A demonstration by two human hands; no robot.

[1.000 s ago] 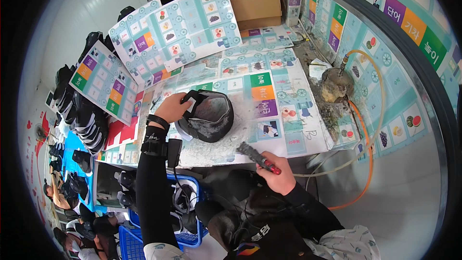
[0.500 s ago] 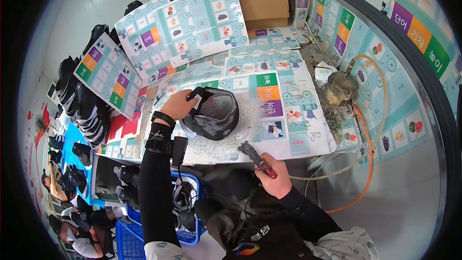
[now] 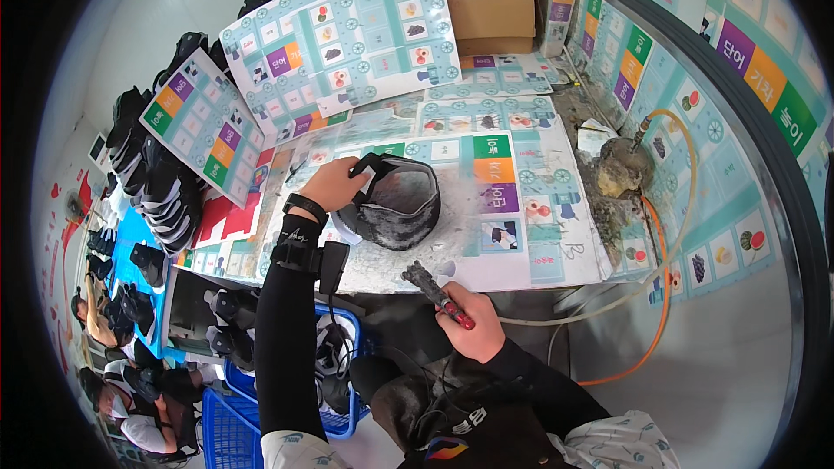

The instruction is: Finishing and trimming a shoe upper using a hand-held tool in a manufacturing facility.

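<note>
A black cap (image 3: 401,224) lies on the paper-covered table with its opening facing up and its greyish inside showing. My left hand (image 3: 334,188) pinches the cap's band at its upper left edge. A pale part of the cap sticks out beneath my wrist. Below the cap, near the table's front edge, my right hand (image 3: 478,328) is closed around a brush (image 3: 427,283) with a red handle and a clumped grey head. The brush head points up and left and is apart from the cap. A pale hose runs off to the right from behind my right hand.
Printed sheets cover the table (image 3: 556,247), and upright boards (image 3: 382,39) lean at its back. A crusted lump with a hose fitting (image 3: 624,165) stands at the right. Stacked caps (image 3: 165,200) rise at the left. Blue baskets (image 3: 230,434) sit below; people work at far left.
The brush in my right hand has moved left and slightly down relative to the cap. My left hand keeps its hold on the cap. The whole view has shifted a little.
</note>
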